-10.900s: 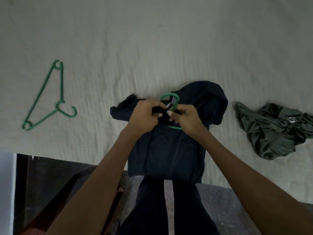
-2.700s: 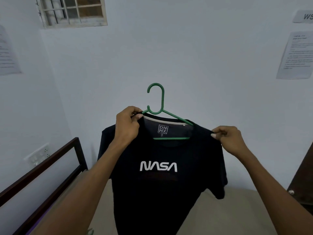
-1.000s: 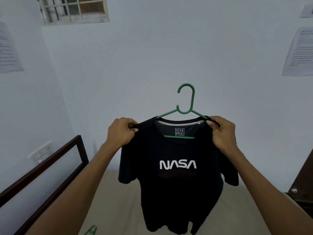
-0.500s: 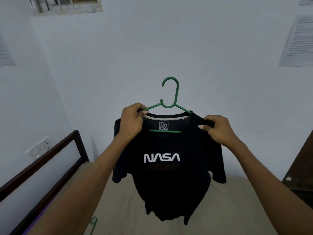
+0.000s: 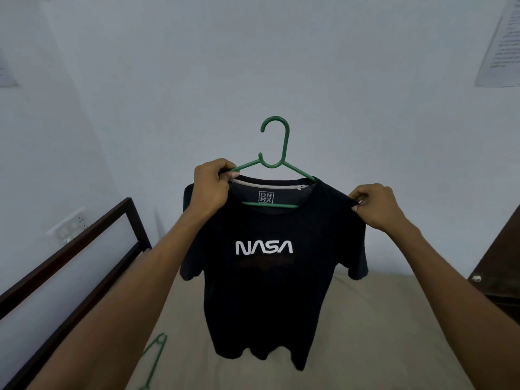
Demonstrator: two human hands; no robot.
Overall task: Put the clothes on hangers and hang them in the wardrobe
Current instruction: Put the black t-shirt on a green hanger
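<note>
Shirt's on the hanger, you're just squaring it up

Your left hand (image 5: 209, 188) pinches the collar and green hanger (image 5: 274, 161) arm, your right hand (image 5: 375, 206) pinches the black T-shirt (image 5: 270, 266) shoulder, held above the bed (image 5: 365, 319). Next: even it, find the wardrobe rail.

I'm looking into a plain bedroom: a bed (image 5: 365, 319) with a beige sheet fills 6 o'clock, its dark headboard frame (image 5: 84, 249) at 8, a wall switchboard (image 5: 66, 226) at 9, and a printed notice (image 5: 503, 43) taped up at 2.
</note>
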